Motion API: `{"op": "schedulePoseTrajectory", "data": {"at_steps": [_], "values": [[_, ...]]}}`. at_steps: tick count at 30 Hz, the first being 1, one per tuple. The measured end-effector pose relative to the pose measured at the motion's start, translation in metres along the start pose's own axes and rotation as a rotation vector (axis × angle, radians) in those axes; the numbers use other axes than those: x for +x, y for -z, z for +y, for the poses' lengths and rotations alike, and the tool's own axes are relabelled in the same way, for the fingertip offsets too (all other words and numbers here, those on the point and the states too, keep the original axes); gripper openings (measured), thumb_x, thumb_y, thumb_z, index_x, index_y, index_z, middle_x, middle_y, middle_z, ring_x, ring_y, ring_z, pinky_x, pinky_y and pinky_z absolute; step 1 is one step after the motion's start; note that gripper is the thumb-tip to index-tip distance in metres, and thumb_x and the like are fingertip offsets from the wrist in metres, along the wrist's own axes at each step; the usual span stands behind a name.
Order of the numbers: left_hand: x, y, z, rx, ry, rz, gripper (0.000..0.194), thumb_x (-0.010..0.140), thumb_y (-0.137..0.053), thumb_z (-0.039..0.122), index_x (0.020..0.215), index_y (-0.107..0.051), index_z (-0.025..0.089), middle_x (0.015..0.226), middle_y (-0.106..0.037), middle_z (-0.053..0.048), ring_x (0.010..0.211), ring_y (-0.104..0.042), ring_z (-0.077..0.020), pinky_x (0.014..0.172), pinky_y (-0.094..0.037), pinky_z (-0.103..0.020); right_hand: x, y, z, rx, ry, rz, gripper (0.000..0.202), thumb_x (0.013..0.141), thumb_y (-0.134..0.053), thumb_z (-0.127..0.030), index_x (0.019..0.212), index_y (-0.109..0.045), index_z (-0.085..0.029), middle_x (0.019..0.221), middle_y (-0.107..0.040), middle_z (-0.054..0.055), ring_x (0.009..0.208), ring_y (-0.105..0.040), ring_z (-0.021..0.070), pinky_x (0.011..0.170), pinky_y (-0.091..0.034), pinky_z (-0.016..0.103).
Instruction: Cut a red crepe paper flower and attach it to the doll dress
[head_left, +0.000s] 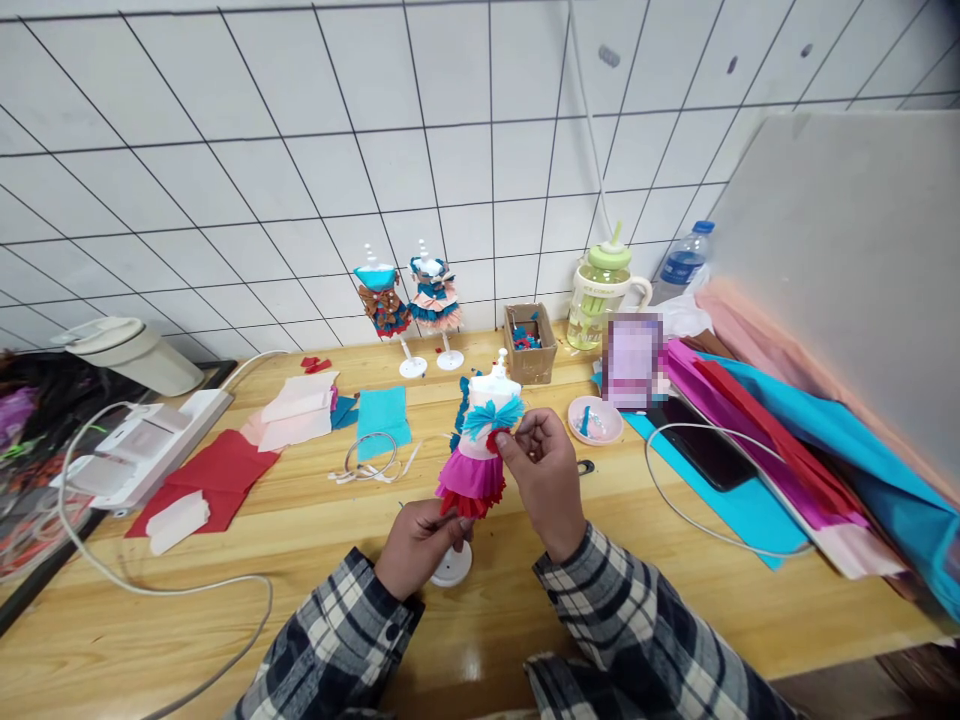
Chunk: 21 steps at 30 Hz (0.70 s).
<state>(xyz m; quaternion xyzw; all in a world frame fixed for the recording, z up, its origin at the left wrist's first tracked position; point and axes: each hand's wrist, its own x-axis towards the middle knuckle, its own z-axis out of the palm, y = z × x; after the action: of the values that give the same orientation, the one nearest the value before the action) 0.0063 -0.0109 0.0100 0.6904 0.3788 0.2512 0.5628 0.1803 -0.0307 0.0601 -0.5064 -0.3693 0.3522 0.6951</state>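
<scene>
A small white dress form [487,388] stands in front of me on a round base, wearing a pale bodice, a blue paper bow [493,415] and a tiered pink and red paper skirt [472,480]. My left hand [424,540] is closed at the skirt's hem, around the stand just above the base. At the bodice, my right hand [546,475] pinches a small red paper piece [495,440] against the waist, just below the bow. Two more dressed forms, one in blue and brown [381,305] and one in blue and peach [433,300], stand by the wall.
A cardboard box [529,350] of scraps and a pink dish [595,420] lie beyond my right hand. Further right are a green-lidded jug [600,290], a phone [697,440] and coloured paper sheets [795,450]. Red paper [210,480], blue paper [382,415] and a power strip [161,450] lie left.
</scene>
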Motion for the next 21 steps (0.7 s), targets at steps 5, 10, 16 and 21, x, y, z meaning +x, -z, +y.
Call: {"op": "schedulePoseTrajectory", "data": {"at_steps": [5, 10, 16, 21], "values": [[0.0021, -0.0045, -0.0004, -0.097, 0.048, -0.025, 0.039, 0.079, -0.061, 0.047, 0.060, -0.062, 0.012, 0.053, -0.055, -0.002, 0.048, -0.046, -0.0093, 0.049, -0.035, -0.021, -0.0039, -0.0006, 0.0017, -0.148, 0.078, 0.063, 0.011, 0.080, -0.062, -0.027, 0.078, -0.055, -0.019, 0.057, -0.040, -0.006, 0.051, -0.037, 0.0084, 0.048, -0.031, 0.022], [0.0038, -0.0021, -0.0070, -0.177, 0.040, -0.007, 0.036, 0.082, -0.059, 0.043, 0.061, -0.060, 0.013, 0.055, -0.054, 0.000, 0.050, -0.044, -0.0088, 0.051, -0.035, -0.021, -0.0055, 0.0012, 0.0075, -0.181, 0.113, 0.041, 0.017, 0.082, -0.060, -0.033, 0.089, -0.063, -0.018, 0.059, -0.044, -0.005, 0.052, -0.039, 0.0097, 0.050, -0.033, 0.023], [0.0034, -0.0005, -0.0068, -0.201, 0.037, -0.001, 0.034, 0.082, -0.059, 0.041, 0.062, -0.060, 0.013, 0.056, -0.054, 0.000, 0.050, -0.044, -0.0084, 0.050, -0.035, -0.021, -0.0087, 0.0053, 0.0070, -0.367, 0.339, 0.055, 0.018, 0.085, -0.056, -0.030, 0.096, -0.067, -0.021, 0.067, -0.051, -0.001, 0.059, -0.046, 0.0132, 0.057, -0.038, 0.027], [0.0042, -0.0021, -0.0017, -0.186, 0.039, -0.014, 0.037, 0.079, -0.061, 0.044, 0.059, -0.062, 0.013, 0.054, -0.054, 0.000, 0.049, -0.045, -0.0088, 0.050, -0.035, -0.021, -0.0072, 0.0066, 0.0056, -0.427, 0.381, 0.001, 0.022, 0.085, -0.057, -0.028, 0.101, -0.070, -0.022, 0.064, -0.045, -0.002, 0.060, -0.045, 0.0132, 0.060, -0.037, 0.028]]}}
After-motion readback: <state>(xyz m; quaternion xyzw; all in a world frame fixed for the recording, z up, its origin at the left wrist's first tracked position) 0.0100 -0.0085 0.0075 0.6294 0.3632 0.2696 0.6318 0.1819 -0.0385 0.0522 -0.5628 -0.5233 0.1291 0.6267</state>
